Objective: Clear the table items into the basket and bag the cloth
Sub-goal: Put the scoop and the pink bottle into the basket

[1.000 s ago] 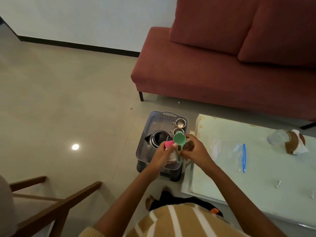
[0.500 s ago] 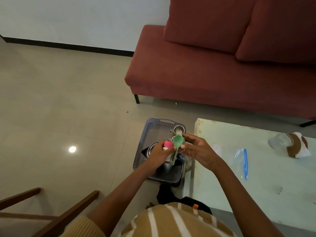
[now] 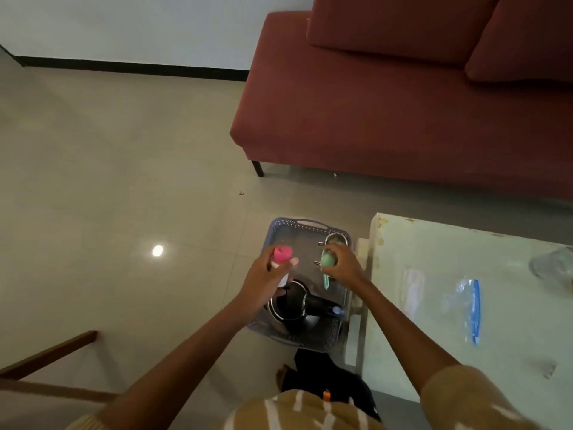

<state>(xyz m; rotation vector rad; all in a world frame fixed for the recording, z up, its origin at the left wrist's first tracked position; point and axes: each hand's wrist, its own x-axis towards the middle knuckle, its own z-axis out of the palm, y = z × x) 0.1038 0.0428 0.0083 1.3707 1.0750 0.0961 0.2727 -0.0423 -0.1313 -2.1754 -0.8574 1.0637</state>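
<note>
Left hand and right hand apart over basket rim.

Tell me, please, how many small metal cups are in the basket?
2 show: one metal cup in the basket, far right corner; a second cup just nearer, mostly under the right hand holding the green scoop, only its handle showing. Others may be hidden.

a dark red sofa with back cushions stands on a thin black leg before a pale wall — black skirting at its foot. the glossy beige floor carries a bright light reflection, and a wooden chair frame shows lower left.
</note>
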